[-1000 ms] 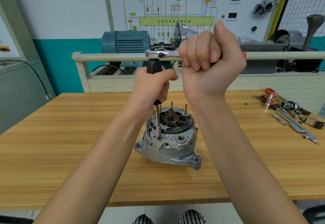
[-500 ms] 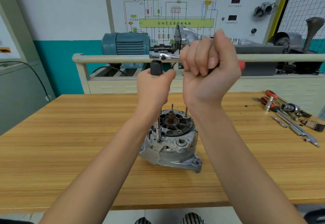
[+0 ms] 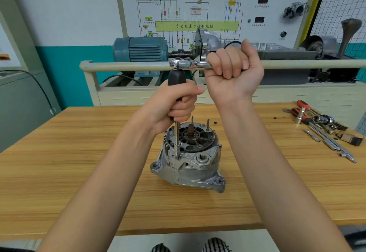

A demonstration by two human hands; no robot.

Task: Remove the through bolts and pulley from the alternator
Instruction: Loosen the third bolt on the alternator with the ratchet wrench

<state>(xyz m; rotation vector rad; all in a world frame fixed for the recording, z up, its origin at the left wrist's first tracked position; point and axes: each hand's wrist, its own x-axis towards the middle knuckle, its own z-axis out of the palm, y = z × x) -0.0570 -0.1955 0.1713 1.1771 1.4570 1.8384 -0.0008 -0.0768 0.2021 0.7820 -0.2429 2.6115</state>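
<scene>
- The alternator stands on the wooden workbench, rear end up, between the two forearms and below both hands.
- The left hand has its fingers curled tight round the black handle of an upright driver; its steel shaft runs down to a through bolt at the housing's near-left edge.
- The right hand wraps its fingers, pressed together, round the ratchet wrench, which lies level and sits on top of the black handle.
- Two thin studs stand up from the alternator, apart from the fingers.
- Loose tools lie at the bench's right.
</scene>
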